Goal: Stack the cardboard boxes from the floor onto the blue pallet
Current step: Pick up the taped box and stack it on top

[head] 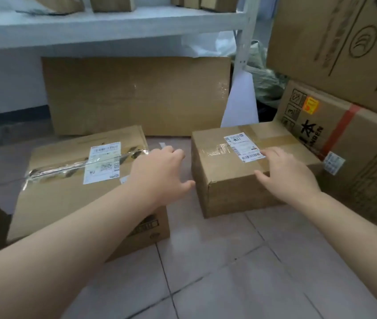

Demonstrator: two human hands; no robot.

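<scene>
Two hands bracket one load — the small box (247, 166) on the tiled floor (217, 261). My right hand (286, 178) lies over its near right top corner, fingers (272, 154) spread wide and flat, tips touching the shipping label (244, 148), thumb hooked over the front edge; nothing is gripped yet. My left hand (160, 173) hangs open in the gap just beside the box's left face, fingers loosely spread, thumb pointing at that face but apart from it. I judge this placement is chosen to clamp the box from both sides, since a sealed top offers no handle. The large box (72, 187) sits under my left forearm, untouched. A flat carton (137, 95) leans beyond my fingertips, under the shelf (90, 26). The blue pallet is not in view, so the carry direction cannot be stated.
</scene>
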